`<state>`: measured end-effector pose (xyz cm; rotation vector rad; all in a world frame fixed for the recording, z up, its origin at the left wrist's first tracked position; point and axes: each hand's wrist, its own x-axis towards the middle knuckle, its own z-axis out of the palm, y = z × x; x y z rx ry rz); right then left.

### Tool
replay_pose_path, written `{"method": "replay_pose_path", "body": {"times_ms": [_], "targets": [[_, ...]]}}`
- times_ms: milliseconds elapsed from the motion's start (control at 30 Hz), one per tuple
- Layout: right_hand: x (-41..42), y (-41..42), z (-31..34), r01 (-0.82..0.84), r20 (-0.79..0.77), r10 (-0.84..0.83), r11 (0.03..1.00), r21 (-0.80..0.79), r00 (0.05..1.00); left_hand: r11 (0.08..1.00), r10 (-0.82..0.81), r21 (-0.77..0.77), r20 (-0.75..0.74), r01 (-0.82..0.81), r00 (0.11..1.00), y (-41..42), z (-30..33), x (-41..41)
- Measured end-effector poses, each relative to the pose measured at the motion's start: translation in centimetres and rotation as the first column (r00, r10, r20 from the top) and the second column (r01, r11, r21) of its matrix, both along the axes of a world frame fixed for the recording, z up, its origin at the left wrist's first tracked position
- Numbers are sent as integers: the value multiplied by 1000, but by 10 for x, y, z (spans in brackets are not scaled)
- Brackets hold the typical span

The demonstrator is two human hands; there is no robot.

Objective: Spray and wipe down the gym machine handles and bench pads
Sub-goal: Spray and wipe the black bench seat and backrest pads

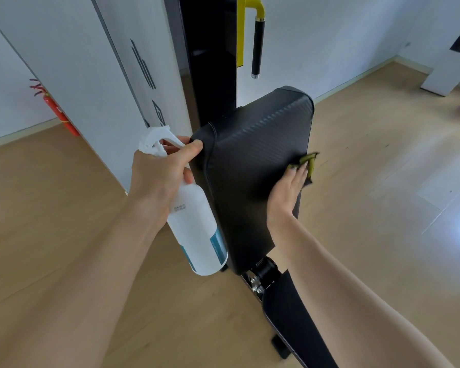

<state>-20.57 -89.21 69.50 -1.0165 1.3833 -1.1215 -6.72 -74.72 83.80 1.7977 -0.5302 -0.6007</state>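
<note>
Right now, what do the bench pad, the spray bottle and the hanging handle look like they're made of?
Bench pad: probably vinyl upholstery, black, ribbed texture, piped seam.
Spray bottle: likely plastic, white, smooth, slightly glossy.
Hanging handle: yellow painted tube, seemingly metal; matte black grip, possibly rubber, with silvery end caps.

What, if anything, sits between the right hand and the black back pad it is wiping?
Only the cloth. The right hand presses it flat against the right edge of the back pad, so nothing else blocks contact. The left hand, holding the spray bottle, has a thumb on the pad's left edge.
</note>
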Motion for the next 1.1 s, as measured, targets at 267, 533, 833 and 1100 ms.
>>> {"method": "replay_pose_path", "body": {"times_ms": [267, 533, 833, 1100], "targets": [[7, 14, 19, -13, 58, 6, 993, 121, 998, 998, 43, -48, -4, -43, 999, 0, -3, -5], [19, 59, 32, -203, -180, 141, 895, -396, 974, 983, 97, -164, 84, -82, 992, 3, -7, -22], [-18, -29, -89, 67, -29, -65, 995, 78, 997, 985, 13, -167, 323, 43, 946, 8, -27, -9], [-30, -18, -130, 92, 99, -123, 960, 266, 987, 972, 73, -233, 366, 15, 928, 5, -38, -20]]}}
